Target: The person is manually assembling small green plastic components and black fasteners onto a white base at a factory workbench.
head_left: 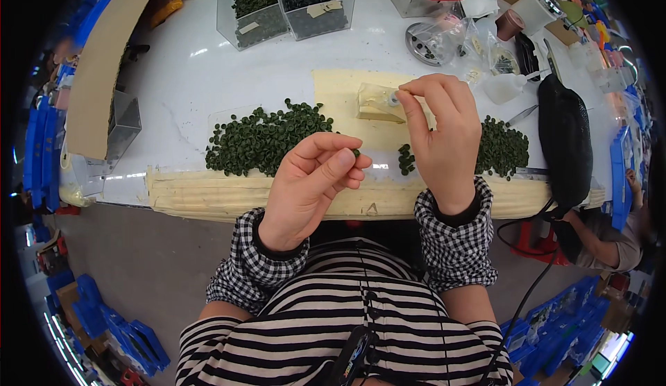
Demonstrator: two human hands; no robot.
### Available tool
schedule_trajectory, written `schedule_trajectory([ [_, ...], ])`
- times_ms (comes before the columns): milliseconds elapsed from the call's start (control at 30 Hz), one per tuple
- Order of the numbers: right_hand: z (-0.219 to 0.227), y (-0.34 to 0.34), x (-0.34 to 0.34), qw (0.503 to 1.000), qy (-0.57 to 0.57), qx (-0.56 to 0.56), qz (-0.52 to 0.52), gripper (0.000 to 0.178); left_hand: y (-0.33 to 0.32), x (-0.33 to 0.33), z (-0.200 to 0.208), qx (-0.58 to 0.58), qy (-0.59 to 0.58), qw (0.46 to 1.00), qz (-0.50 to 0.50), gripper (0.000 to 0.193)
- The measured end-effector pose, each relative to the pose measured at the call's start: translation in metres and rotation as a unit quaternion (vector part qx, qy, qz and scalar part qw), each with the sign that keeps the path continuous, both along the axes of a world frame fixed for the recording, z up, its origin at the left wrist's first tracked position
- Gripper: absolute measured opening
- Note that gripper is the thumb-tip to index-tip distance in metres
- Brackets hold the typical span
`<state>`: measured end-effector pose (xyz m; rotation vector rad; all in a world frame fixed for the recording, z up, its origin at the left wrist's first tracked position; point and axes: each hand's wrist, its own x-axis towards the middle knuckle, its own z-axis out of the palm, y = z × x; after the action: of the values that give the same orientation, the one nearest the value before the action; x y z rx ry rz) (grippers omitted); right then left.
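My left hand [312, 185] is closed in front of the larger heap, its thumb and fingertips pinching one small dark green button-like piece [356, 153]. My right hand [447, 133] reaches farther forward, with thumb and index finger pinched on a small pale bluish piece [394, 99]. That piece is at the right end of a yellowish tape-wrapped block [374, 110], mostly covered by the fingertips. The block lies on a pale yellow sheet [333, 88]. A large heap of green pieces [267, 140] spreads to the left, another heap [503, 149] to the right, and a small cluster [406, 159] between.
Clear bins [316, 22] of green pieces stand at the back. A round metal dish [427, 46], a white squeeze bottle [505, 88], tweezers [522, 115] and a black pouch [565, 143] are at right. Padding [208, 193] lines the near edge. Another person's arm [596, 247] shows far right.
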<state>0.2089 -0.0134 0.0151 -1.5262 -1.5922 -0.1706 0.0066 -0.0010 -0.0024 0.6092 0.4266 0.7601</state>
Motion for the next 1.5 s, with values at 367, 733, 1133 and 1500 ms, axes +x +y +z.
schedule_trajectory([
  [367, -0.002, -0.042, 0.060, 0.991, 0.022, -0.050, -0.118, 0.008, 0.003, -0.004, 0.001, 0.013, 0.007, 1.000, 0.003, 0.021],
  [733, -0.012, -0.038, 0.049, 0.972, -0.139, -0.133, -0.139, 0.012, 0.001, 0.002, 0.004, 0.027, 0.022, 0.999, 0.020, 0.021],
  [1133, -0.016, -0.040, 0.050, 0.980, -0.127, -0.110, -0.108, 0.009, 0.001, 0.002, 0.000, 0.014, 0.016, 0.999, 0.028, 0.019],
  [1500, -0.016, -0.043, 0.050, 0.993, -0.038, -0.107, -0.041, 0.011, 0.000, 0.001, -0.002, 0.007, 0.008, 1.000, 0.017, 0.018],
])
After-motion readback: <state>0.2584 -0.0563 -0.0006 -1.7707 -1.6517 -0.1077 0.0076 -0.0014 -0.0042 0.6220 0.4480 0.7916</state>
